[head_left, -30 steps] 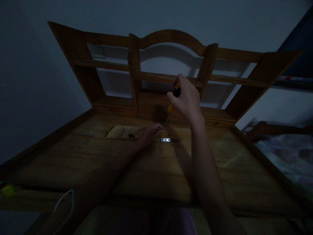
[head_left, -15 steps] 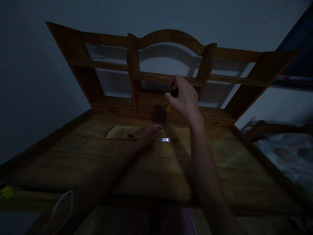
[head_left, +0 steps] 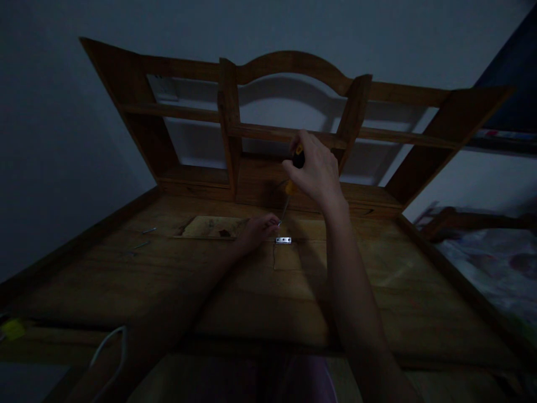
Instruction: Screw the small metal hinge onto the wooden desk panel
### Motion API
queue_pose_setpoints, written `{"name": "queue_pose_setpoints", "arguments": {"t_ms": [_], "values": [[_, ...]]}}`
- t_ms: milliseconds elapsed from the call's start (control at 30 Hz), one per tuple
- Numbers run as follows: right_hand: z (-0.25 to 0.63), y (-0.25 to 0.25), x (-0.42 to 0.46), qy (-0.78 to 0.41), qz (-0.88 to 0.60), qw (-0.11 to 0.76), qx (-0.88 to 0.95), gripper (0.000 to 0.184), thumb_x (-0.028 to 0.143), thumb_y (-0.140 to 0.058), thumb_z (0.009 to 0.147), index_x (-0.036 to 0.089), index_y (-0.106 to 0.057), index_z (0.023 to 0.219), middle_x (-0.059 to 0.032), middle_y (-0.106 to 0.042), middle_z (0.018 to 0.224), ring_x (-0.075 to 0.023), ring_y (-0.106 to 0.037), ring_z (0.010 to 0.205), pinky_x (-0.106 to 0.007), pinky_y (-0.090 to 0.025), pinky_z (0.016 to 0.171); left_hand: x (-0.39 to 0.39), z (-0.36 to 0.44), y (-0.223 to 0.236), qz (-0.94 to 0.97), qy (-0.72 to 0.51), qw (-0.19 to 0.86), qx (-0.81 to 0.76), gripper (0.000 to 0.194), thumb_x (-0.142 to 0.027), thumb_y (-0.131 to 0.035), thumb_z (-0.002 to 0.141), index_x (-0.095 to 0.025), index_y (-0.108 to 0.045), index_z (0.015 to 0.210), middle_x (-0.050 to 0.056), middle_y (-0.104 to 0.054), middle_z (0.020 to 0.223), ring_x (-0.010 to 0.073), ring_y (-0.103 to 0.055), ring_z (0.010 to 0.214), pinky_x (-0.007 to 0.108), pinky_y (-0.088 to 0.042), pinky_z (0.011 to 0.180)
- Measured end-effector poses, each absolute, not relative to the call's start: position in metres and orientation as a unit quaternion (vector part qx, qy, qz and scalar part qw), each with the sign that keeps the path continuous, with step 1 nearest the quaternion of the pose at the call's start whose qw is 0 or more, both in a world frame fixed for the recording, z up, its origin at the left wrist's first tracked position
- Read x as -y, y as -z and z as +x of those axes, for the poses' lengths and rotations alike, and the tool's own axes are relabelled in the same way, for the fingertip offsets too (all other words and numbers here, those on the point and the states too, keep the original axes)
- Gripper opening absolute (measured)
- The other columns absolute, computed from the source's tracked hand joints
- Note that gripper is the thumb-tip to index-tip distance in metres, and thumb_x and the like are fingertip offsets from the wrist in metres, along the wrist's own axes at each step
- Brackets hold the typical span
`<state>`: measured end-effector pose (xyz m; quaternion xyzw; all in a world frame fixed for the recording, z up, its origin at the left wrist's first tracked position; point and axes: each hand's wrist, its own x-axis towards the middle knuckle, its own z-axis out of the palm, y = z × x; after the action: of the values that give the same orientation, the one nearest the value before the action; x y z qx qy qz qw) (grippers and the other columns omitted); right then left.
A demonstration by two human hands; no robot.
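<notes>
My right hand [head_left: 315, 168] is wrapped round the black and yellow handle of a screwdriver [head_left: 291, 187], whose thin shaft slants down to the left. Its tip meets the fingertips of my left hand [head_left: 260, 229], which rests low over the desk with its fingers pinched together. What those fingers hold is too small and dark to make out. Just below the tip, a small shiny metal hinge plate [head_left: 283, 240] with several holes lies at the top edge of a square panel [head_left: 289, 257] outlined in the wood.
Two screws, an upper screw [head_left: 149, 230] and a lower screw [head_left: 141, 244], lie on the desk [head_left: 210, 302] at the left. Beyond my hands stands a wooden shelf unit [head_left: 289, 59]. A yellow object [head_left: 13, 329] sits at the near left edge.
My right hand and the screwdriver have dipped very slightly. My left fingers have shifted a little at the tip. The hinge plate stays where it was.
</notes>
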<state>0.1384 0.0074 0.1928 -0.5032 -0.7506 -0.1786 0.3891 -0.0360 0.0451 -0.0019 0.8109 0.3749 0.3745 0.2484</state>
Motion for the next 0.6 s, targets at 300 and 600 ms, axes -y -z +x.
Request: {"name": "queue_pose_setpoints", "arguments": {"t_ms": [300,600], "values": [[0.1386,-0.1913,-0.0072,0.184,-0.502,0.386,0.751,0.031,0.029,-0.053,0.089,0.028,-0.055,0.120,-0.0098,-0.067,0.114,-0.0320,-0.062,0.105,-0.043,-0.048,0.079,-0.0443,-0.0340,0.0005,0.809,-0.378,0.251,-0.374,0.009,-0.026,-0.064,0.093,-0.023,-0.065,0.101,0.001,-0.076,0.094,0.0165,-0.072,0.086,0.028,-0.057,0.080],[0.1374,-0.1921,-0.0066,0.177,-0.498,0.400,0.748,0.031,0.027,-0.053,0.088,0.028,-0.057,0.119,-0.0097,-0.067,0.116,-0.0308,-0.063,0.102,-0.046,-0.050,0.083,-0.0471,-0.0351,0.0040,0.813,-0.392,0.243,-0.356,0.009,-0.029,-0.063,0.094,-0.022,-0.065,0.100,0.001,-0.075,0.094,0.0167,-0.071,0.087,0.028,-0.056,0.080]]}}
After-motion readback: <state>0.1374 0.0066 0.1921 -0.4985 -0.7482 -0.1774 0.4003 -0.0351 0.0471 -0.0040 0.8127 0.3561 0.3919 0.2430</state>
